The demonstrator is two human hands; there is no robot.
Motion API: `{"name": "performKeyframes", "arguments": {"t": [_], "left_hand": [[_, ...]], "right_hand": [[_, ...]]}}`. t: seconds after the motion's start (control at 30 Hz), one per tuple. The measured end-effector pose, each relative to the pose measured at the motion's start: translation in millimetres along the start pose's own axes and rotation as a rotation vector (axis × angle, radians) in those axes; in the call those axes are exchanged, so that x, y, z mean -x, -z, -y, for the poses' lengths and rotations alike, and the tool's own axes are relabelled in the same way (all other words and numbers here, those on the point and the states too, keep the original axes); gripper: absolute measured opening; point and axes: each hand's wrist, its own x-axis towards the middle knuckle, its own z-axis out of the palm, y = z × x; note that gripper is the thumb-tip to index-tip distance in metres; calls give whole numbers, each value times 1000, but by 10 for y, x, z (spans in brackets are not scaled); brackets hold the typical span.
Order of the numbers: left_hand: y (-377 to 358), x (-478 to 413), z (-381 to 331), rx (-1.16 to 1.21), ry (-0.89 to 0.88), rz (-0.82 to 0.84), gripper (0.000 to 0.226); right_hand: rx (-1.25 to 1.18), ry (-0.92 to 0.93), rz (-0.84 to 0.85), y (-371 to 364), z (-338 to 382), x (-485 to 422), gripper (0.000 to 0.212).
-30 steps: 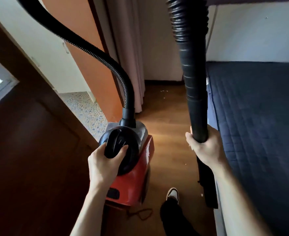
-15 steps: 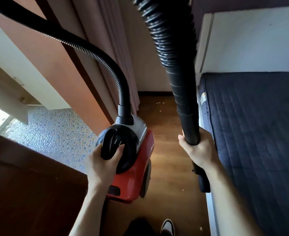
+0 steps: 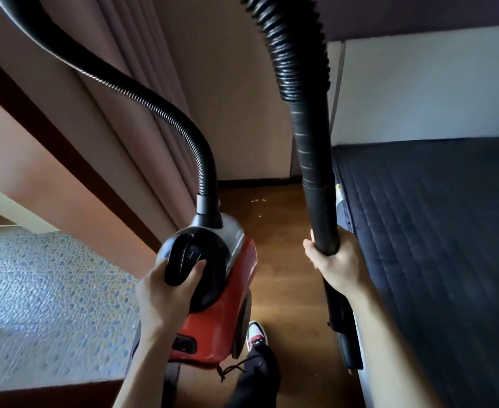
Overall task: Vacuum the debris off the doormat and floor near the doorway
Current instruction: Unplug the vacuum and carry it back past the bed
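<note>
A red canister vacuum [image 3: 227, 313] hangs above the wooden floor [image 3: 283, 260], carried by its black top handle [image 3: 180, 260], which my left hand [image 3: 165, 293] grips. A ribbed black hose [image 3: 142, 95] arcs up from its front and comes back down on the right into a black wand tube [image 3: 316, 178]. My right hand [image 3: 336, 266] grips that tube; its lower end [image 3: 348, 343] runs down beside the bed. Small pale bits of debris [image 3: 258, 206] lie on the floor ahead near the far wall. No doormat is in view.
A bed with a dark quilted cover [image 3: 436, 245] fills the right side. Curtains [image 3: 142, 92] and an orange door [image 3: 51, 184] stand on the left, with a pebble-tiled floor [image 3: 42, 301] beyond. My shoe [image 3: 255, 334] is on the wood below the vacuum. The aisle is narrow.
The view has swung left and forward: the dark door panel has slid out of sight and more pebble floor shows. Both hands keep their holds on the handle and tube.
</note>
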Motion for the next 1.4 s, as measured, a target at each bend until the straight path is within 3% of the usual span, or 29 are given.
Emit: {"name": "performKeyframes", "arguments": {"t": [0.17,0.6,0.87,1.4], "left_hand": [[-377,-993,-63,-35,-31,79,21],[-1124,-2682,-402,-21,-88,117,21],[-1710,-3326,-628,-52,-43,93,24],[-3105,-4483,-1326,-110,177,-22,26]], "right_hand": [[22,-67,-29,-348,-4,-953,22],[70,40,-100,-667,-102,-2704,14],[119,79,-22,-641,-422,-3666,51],[52,95,244,-444,-1096,-6250,41]]}}
